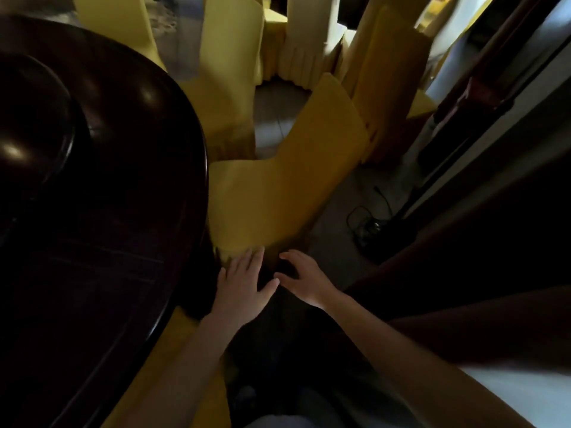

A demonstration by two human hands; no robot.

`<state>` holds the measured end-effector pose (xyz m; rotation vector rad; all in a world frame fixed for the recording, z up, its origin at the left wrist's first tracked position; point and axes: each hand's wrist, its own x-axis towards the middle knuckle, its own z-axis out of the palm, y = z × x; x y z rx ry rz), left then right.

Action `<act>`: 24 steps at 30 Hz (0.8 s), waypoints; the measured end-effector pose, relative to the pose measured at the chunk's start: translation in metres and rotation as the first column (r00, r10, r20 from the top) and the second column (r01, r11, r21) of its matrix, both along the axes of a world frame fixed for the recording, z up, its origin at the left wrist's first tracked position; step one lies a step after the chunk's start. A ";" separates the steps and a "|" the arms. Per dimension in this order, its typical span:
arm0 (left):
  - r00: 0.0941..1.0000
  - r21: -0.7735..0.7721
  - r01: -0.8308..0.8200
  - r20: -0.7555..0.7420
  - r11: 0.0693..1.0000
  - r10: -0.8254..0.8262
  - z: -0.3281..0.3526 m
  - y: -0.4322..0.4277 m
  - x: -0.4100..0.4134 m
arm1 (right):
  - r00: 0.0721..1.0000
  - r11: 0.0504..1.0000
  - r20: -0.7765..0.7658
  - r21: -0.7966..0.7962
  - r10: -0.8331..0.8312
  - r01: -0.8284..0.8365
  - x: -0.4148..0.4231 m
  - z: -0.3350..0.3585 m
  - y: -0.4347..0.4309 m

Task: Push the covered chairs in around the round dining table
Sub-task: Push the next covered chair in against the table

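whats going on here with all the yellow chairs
A person stands beside the dark round table and reaches both hands toward the nearest yellow-covered chair. The left hand, fingers straight, is at the near edge of its seat. The right hand hangs beside it with loosely bent fingers, holding nothing. That chair sits at the table's rim, and more covered chairs stand beyond it.
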<state>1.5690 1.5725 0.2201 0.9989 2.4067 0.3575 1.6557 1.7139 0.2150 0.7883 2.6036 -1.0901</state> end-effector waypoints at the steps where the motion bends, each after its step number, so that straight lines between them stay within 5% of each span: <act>1: 1.000 -0.013 -0.009 0.003 1.000 0.009 0.002 0.010 -0.003 | 1.000 1.000 -0.010 -0.002 0.012 -0.012 -0.005 -0.002 0.008; 8: 0.999 -0.051 -0.025 -0.027 0.998 0.024 0.026 0.104 -0.024 | 0.990 0.985 -0.070 0.137 0.118 -0.108 -0.007 0.014 0.115; 24: 0.980 0.031 0.082 -0.184 0.996 -0.075 0.058 0.295 -0.044 | 0.994 0.966 -0.094 0.248 -0.056 0.078 0.025 0.036 0.330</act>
